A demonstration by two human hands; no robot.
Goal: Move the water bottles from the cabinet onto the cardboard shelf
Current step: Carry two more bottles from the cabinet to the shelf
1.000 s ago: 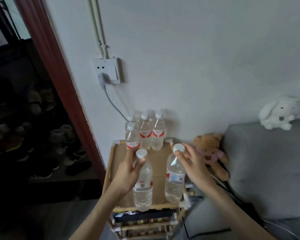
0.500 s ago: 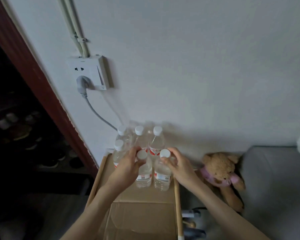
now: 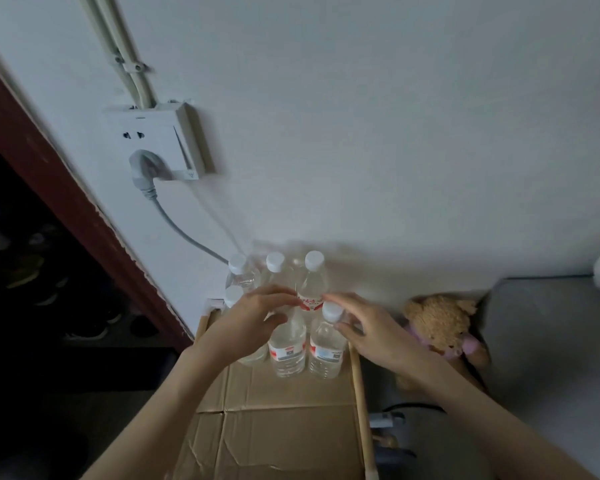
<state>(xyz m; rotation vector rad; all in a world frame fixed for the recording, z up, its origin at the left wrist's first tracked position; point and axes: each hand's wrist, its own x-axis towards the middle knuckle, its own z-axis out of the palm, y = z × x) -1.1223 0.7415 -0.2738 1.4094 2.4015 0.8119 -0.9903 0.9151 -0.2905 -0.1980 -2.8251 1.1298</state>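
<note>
My L hand [image 3: 253,320] curled over top of front-left bottle [image 3: 287,344]; cap hidden, so grip vs. just resting, can't tell. R hand [image 3: 364,327] fingers relaxed, lightly bent, tips by cap of front-right bottle [image 3: 326,344]. Both bottles upright on cardboard shelf [image 3: 284,424], touching side by side. Four more bottles [image 3: 313,282] behind, at wall. Teddy bear [image 3: 440,320] to right.

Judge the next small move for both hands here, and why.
Probably let go and draw both hands back: the two front bottles stand upright on the cardboard shelf, while the left hand and right hand are at their necks.
</note>
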